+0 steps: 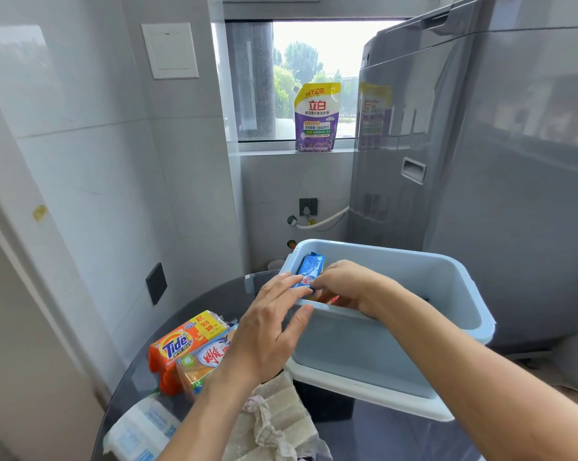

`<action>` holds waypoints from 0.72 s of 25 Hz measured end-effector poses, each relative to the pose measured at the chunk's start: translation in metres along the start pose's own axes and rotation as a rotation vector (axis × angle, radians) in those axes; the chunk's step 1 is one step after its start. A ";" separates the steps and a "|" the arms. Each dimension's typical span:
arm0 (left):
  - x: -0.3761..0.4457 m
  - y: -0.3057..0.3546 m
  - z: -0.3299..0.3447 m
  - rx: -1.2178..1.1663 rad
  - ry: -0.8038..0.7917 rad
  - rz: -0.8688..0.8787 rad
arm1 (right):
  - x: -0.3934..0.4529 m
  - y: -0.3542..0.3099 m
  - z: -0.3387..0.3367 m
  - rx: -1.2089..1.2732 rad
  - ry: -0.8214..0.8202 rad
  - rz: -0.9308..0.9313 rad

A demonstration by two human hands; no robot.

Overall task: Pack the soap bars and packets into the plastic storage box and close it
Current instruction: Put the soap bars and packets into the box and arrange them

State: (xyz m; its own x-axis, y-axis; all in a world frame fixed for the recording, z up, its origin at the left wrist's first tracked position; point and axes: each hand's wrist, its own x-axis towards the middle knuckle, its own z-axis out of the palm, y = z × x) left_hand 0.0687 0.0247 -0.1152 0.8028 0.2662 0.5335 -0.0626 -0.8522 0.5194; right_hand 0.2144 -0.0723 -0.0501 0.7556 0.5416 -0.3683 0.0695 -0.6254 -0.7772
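A pale blue plastic box (374,344) sits open on a round dark glass table (138,371), resting on what looks like its white lid (364,390). Both hands meet at the box's near left corner. The right hand (351,284) reaches over the rim into the box and pinches the lower end of a blue packet (309,266), which stands tilted against the left inner wall. The left hand (271,331) holds nothing; its fingers are stretched out almost straight, the fingertips (291,281) touching the same end of the packet at the rim and the thumb against the box's outer wall. Something orange lies in the box under the right hand, too hidden to name. Left of the box, on the table, lie an orange Tide soap pack (178,347), a second soap pack (204,361) leaning on it, a white packet (141,430) near the edge and a pale cloth (281,424). A purple detergent pouch (316,118) stands on the windowsill beside a grey washing machine (480,161).
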 end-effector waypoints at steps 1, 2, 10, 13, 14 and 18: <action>0.000 0.000 0.000 0.006 -0.006 0.008 | 0.001 0.000 0.000 -0.018 0.020 0.001; 0.001 0.000 -0.001 0.011 -0.010 0.014 | 0.001 -0.001 0.000 -0.028 0.042 0.007; 0.003 0.006 -0.007 -0.014 -0.042 0.035 | -0.036 0.011 0.006 -0.438 0.522 -0.439; -0.002 0.002 -0.024 0.011 -0.076 0.014 | -0.082 0.031 0.035 -0.571 0.705 -0.958; -0.006 -0.002 -0.033 0.018 -0.063 -0.022 | -0.096 0.041 0.046 -0.572 0.701 -1.064; -0.028 -0.016 -0.064 0.072 -0.044 -0.235 | -0.131 0.070 0.071 -0.612 0.442 -1.024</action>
State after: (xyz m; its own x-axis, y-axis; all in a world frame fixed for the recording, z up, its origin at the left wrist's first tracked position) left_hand 0.0090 0.0596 -0.0959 0.8157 0.4420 0.3732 0.1699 -0.7997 0.5759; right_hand 0.0735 -0.1472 -0.0926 0.3226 0.7697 0.5509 0.9464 -0.2540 -0.1994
